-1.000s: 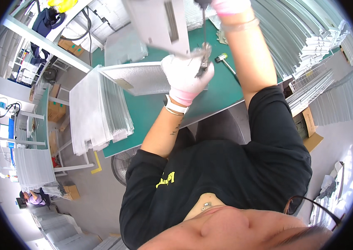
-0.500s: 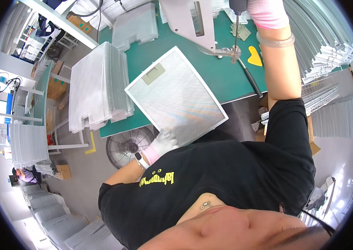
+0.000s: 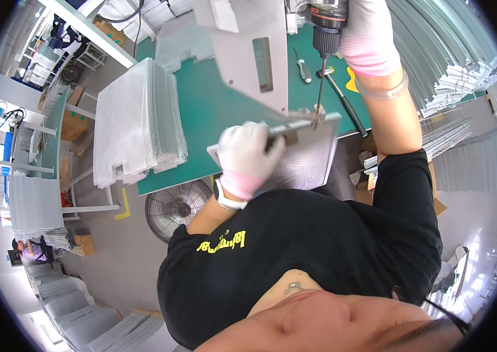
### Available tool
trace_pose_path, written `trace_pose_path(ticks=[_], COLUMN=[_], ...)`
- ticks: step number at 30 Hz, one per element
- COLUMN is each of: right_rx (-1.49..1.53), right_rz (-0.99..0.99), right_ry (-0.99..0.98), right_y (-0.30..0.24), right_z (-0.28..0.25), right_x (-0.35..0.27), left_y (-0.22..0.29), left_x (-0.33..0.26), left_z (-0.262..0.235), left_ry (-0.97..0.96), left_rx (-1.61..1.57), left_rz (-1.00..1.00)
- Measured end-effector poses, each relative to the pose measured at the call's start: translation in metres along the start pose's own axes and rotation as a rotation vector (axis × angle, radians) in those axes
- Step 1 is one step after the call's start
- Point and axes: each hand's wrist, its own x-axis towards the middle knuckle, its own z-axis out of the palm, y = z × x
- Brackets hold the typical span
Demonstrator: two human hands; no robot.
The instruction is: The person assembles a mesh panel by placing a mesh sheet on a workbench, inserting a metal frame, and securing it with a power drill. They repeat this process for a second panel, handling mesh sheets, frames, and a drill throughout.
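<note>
My right hand (image 3: 370, 35), in a white glove with a pink cuff, is closed round a power drill (image 3: 329, 29) at the top. Its long thin bit points down to a small metal guide (image 3: 317, 117) at the tip of a grey bracket (image 3: 239, 56). A white-framed mesh panel (image 3: 301, 164) stands tilted in front of me, its upper edge at the guide. My gloved left hand (image 3: 243, 154), slightly blurred, is closed on the panel's upper edge near its left corner. The thumb shows; the other fingertips are partly hidden.
On the green table (image 3: 192, 100) stands a stack of mesh sheets (image 3: 134, 126) at the left. A screwdriver (image 3: 303, 71), a hammer (image 3: 345, 101) and a yellow flat piece (image 3: 351, 81) lie behind the panel. A round fan (image 3: 179, 211) is below the table edge. Long strips (image 3: 430, 53) fill the right.
The panel has gone from lying flat to standing tilted, its edge now at the guide. My left hand has moved up from its lower edge. The drill and bracket sit lower and further left.
</note>
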Motion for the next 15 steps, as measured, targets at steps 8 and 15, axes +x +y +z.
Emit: trace_pose_path(ticks=[8, 15], right_rx=[0.092, 0.041], right_rz=[-0.04, -0.007], right_ry=[-0.137, 0.02], right_y=[0.025, 0.033], right_z=[0.012, 0.015], right_x=[-0.016, -0.026], left_y=[0.026, 0.026], left_x=[-0.021, -0.021], left_z=[-0.009, -0.012], left_ry=[0.215, 0.233], left_rx=[-0.015, -0.063], left_rz=[0.08, 0.131])
